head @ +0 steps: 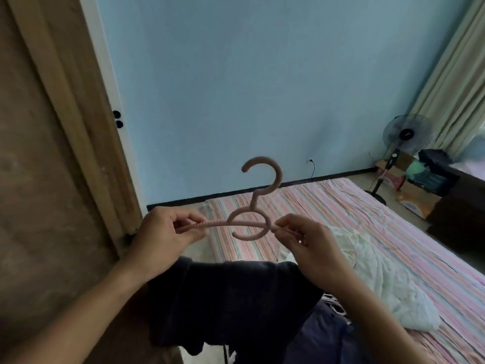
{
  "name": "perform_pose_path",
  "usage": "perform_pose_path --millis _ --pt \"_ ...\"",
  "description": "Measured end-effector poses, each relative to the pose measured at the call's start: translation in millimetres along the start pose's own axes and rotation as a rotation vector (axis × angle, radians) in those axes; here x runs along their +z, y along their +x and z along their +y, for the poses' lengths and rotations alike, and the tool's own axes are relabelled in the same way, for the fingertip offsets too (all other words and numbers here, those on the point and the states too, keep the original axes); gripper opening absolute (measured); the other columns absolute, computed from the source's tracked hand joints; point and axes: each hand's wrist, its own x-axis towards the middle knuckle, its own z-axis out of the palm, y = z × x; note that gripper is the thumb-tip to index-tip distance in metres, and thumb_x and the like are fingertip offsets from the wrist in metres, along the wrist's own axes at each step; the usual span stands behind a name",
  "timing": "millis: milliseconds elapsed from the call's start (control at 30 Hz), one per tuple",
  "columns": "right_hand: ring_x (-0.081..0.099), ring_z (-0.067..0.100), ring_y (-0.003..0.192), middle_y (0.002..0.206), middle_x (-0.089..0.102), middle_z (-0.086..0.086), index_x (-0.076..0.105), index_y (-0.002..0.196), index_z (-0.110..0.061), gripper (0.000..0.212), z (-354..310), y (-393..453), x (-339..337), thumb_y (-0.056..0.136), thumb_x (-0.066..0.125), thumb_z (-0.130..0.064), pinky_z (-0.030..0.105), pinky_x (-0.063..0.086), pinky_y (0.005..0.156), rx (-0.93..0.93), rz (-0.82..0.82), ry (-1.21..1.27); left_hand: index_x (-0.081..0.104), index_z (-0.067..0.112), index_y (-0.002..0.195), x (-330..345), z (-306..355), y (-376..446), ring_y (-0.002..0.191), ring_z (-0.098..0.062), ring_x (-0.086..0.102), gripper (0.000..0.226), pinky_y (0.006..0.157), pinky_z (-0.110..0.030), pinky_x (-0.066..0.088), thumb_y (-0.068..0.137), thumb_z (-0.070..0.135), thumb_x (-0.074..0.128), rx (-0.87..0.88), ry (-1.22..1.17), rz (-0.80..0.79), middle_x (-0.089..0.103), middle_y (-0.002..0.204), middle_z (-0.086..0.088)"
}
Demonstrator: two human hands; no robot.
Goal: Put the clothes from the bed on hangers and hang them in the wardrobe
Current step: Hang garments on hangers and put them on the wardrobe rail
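I hold a pink hanger [252, 206] upright in front of me, hook up. My left hand [168, 235] pinches its left arm and my right hand [307, 243] pinches its right arm. A dark navy garment [231, 303] hangs below both hands, seemingly draped from the hanger's ends; the join is hidden by my fingers. A crumpled white garment [383, 282] lies on the bed [393, 219] with its striped pink sheet, just right of my right hand. The brown wooden wardrobe [47, 166] stands at the left.
A light blue wall fills the background. A standing fan [405, 135] stands in the far right corner beside beige curtains [451, 82]. Boxes and a dark cabinet [456, 206] with bags on it sit along the bed's right side.
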Motion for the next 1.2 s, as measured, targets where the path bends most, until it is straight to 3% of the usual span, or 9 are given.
perform_pose_path --millis 167,267,367,567,700,800,933,1067,1200 --pt "0.057 0.003 0.072 0.078 0.064 -0.019 0.066 0.088 -0.035 0.008 -21.1 31.8 12.8 0.094 0.066 -0.030 0.011 0.040 0.062 -0.143 -0.101 0.022 0.076 0.033 0.083 -34.3 7.7 -18.9 0.066 -0.020 0.064 0.011 0.059 -0.034 0.056 0.076 0.024 0.079 -0.002 -0.023 0.122 0.070 0.070 0.002" --pt "0.059 0.003 0.071 0.076 0.065 -0.018 0.067 0.087 -0.034 0.007 -36.2 48.1 20.2 0.093 0.067 -0.030 0.010 0.041 0.063 -0.236 -0.138 0.046 0.076 0.039 0.087 -52.4 10.0 -32.4 0.065 -0.022 0.064 0.015 0.055 -0.024 0.053 0.072 0.037 0.075 0.009 -0.011 0.208 0.071 0.070 0.002" --pt "0.059 0.002 0.071 0.075 0.065 -0.021 0.071 0.085 -0.034 0.007 -53.4 64.5 30.6 0.091 0.070 -0.030 0.009 0.040 0.062 -0.314 -0.182 0.073 0.076 0.043 0.094 -70.6 11.1 -47.6 0.075 -0.019 0.069 0.022 0.064 -0.024 0.057 0.072 0.042 0.073 -0.017 0.014 0.231 0.074 0.078 0.007" --pt "0.054 0.008 0.063 0.072 0.065 -0.014 0.072 0.083 -0.034 0.008 -94.8 88.3 59.6 0.090 0.070 -0.036 0.015 0.038 0.056 -0.469 -0.325 0.157 0.077 0.037 0.088 -102.0 14.9 -85.8 0.074 -0.017 0.066 0.016 0.066 -0.023 0.052 0.077 0.027 0.077 -0.107 0.053 0.406 0.073 0.077 0.001" --pt "0.055 0.009 0.060 0.072 0.067 -0.015 0.073 0.082 -0.042 0.015 -131.2 86.3 82.5 0.085 0.062 -0.052 0.020 0.042 0.053 -0.554 -0.388 0.293 0.079 0.026 0.084 -127.3 22.2 -110.9 0.070 -0.015 0.065 0.014 0.063 -0.015 0.049 0.077 0.013 0.079 -0.157 0.047 0.525 0.073 0.075 -0.003" --pt "0.059 0.006 0.058 0.066 0.064 -0.019 0.074 0.080 -0.037 0.015 -157.7 82.4 102.5 0.085 0.062 -0.046 0.010 0.040 0.052 -0.605 -0.411 0.374 0.079 0.024 0.085 -149.9 26.0 -131.3 0.077 -0.018 0.069 0.014 0.070 -0.024 0.053 0.078 0.011 0.078 -0.176 0.084 0.570 0.074 0.078 -0.001" --pt "0.056 0.008 0.056 0.066 0.063 -0.016 0.073 0.084 -0.039 0.011 -190.9 78.2 132.3 0.091 0.067 -0.036 0.023 0.045 0.051 -0.660 -0.470 0.358 0.077 0.028 0.086 -184.9 25.3 -162.6 0.080 -0.010 0.070 0.018 0.072 -0.014 0.052 0.080 0.010 0.076 -0.194 0.161 0.612 0.075 0.080 0.006" --pt "0.054 0.003 0.057 0.069 0.063 -0.020 0.074 0.086 -0.035 0.011 -230.0 66.4 164.8 0.093 0.069 -0.029 0.009 0.036 0.053 -0.701 -0.513 0.346 0.077 0.025 0.088 -223.7 21.8 -196.4 0.080 -0.011 0.070 0.019 0.070 -0.017 0.053 0.080 0.008 0.075 -0.185 0.204 0.626 0.075 0.081 0.006" --pt "0.059 0.005 0.065 0.078 0.067 -0.015 0.071 0.087 -0.036 0.011 -271.9 49.7 197.5 0.094 0.066 -0.030 0.010 0.042 0.058 -0.714 -0.600 0.345 0.077 0.027 0.086 -264.7 16.8 -232.7 0.079 -0.008 0.069 0.022 0.070 -0.015 0.052 0.081 0.006 0.074 -0.204 0.240 0.650 0.074 0.081 0.007"
